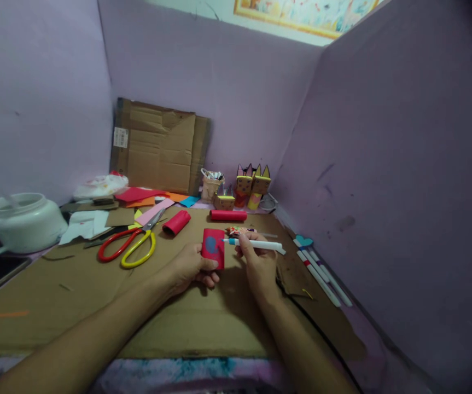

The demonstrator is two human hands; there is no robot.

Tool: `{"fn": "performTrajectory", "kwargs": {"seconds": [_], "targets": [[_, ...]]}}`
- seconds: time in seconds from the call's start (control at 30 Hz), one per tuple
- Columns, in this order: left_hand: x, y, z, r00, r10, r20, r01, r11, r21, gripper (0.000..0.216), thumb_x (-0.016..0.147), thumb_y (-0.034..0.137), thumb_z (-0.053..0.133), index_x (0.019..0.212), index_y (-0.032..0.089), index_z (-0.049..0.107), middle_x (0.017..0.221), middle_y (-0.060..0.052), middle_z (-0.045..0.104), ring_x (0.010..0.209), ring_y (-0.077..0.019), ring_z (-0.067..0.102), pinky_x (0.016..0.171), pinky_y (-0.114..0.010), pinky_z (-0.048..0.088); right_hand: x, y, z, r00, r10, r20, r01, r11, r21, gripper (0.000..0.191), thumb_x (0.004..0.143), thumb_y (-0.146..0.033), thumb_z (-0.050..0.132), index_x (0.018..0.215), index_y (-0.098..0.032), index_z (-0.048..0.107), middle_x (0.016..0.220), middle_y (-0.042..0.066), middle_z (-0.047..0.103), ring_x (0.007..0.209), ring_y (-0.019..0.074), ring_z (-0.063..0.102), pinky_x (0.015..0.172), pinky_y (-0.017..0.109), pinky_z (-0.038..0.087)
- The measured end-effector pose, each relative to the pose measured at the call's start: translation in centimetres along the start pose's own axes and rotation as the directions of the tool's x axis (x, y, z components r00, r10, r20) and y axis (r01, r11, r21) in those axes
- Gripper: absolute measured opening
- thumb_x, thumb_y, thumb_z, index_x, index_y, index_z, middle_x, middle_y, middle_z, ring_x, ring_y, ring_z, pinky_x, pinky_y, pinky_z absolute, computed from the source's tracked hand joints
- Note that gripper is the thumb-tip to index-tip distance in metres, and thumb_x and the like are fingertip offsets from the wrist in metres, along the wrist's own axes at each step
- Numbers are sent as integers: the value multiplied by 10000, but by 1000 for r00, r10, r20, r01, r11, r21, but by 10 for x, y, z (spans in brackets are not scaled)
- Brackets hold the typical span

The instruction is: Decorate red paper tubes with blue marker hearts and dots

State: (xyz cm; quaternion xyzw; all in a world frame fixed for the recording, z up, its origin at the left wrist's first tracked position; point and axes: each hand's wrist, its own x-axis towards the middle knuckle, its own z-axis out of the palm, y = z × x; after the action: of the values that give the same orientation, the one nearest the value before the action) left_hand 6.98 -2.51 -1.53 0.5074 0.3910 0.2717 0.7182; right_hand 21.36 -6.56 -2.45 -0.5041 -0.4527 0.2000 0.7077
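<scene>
A red paper piece (pixel 219 257) with a blue patch drawn on it stands upright in my left hand (pixel 194 268), thumb in front and fingers behind. My right hand (pixel 260 268) is closed round a white marker (pixel 262 244) with a blue band, its tip at the right side of the blue patch. Whether the tip touches the paper I cannot tell. Just behind my right hand lies a small colourful wrapped item (pixel 239 231). Two red paper rolls, one on the left (pixel 176 223) and one farther back (pixel 228 215), lie beyond my hands.
Scissors (pixel 137 241) with red and yellow handles lie open at the left, near coloured paper sheets (pixel 139 194) and a white pot (pixel 24 224). Several markers (pixel 321 273) lie along the right wall. Cardboard figures (pixel 252 186) and a holder (pixel 211 189) stand at the back.
</scene>
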Motion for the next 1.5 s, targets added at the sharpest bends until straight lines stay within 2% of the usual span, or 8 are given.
{"fn": "performTrajectory", "kwargs": {"seconds": [0.23, 0.4, 0.7, 0.87, 1.07, 1.33, 1.5], "targets": [[2, -2, -1, 1000, 9, 11, -9, 1000, 2, 238, 579, 131, 686, 786, 118, 569, 559, -26, 635, 436, -117, 584, 393, -183, 472, -6, 6, 2, 995, -41, 86, 46, 997, -55, 252, 814, -409, 603, 697, -187, 612, 587, -16, 577, 537, 122, 527, 528, 241, 446], [0, 0, -1, 999, 24, 25, -23, 1000, -4, 289, 560, 136, 713, 819, 111, 588, 621, -37, 652, 472, -121, 600, 418, -194, 484, -7, 4, 2, 992, -82, 96, 92, 991, -101, 204, 808, -388, 615, 766, -190, 646, 701, 20, 644, 629, 152, 578, 564, 260, 462], [1, -1, -1, 999, 27, 43, -28, 1000, 6, 322, 545, 149, 722, 833, 95, 589, 727, -83, 687, 469, -111, 593, 415, -197, 483, -8, 10, 3, 988, -95, 120, 107, 990, -91, 171, 808, -355, 626, 781, -187, 646, 743, 27, 659, 699, 168, 607, 612, 275, 486], [1, -1, -2, 998, 28, 53, -28, 1000, -13, 332, 540, 178, 756, 819, 110, 590, 664, -49, 665, 470, -114, 592, 423, -199, 483, -9, 7, 4, 987, -107, 117, 117, 990, -78, 163, 794, -340, 628, 739, -187, 637, 679, 10, 647, 631, 150, 586, 577, 257, 451], [2, -1, -1, 999, 32, 41, -33, 999, 1, 293, 526, 150, 728, 781, 115, 587, 661, -46, 661, 485, -118, 599, 414, -190, 481, -11, 5, 2, 978, -87, 191, 108, 989, -101, 212, 807, -344, 609, 669, -184, 610, 571, -15, 588, 529, 122, 525, 520, 239, 408], [1, 1, 0, 1000, 18, 25, -19, 999, 37, 262, 539, 124, 665, 790, 96, 595, 619, -42, 653, 461, -115, 589, 394, -182, 475, -13, 1, 3, 979, -74, 188, 88, 994, -65, 214, 781, -345, 617, 642, -184, 590, 561, -19, 554, 517, 123, 503, 506, 248, 397], [1, 1, 0, 1000, 15, 17, -16, 999, 39, 281, 545, 109, 641, 820, 99, 581, 657, -54, 667, 470, -121, 596, 398, -189, 477, -12, 3, 3, 979, -103, 177, 117, 990, -73, 178, 810, -343, 604, 708, -198, 620, 597, -16, 565, 538, 127, 507, 521, 253, 396]]}}
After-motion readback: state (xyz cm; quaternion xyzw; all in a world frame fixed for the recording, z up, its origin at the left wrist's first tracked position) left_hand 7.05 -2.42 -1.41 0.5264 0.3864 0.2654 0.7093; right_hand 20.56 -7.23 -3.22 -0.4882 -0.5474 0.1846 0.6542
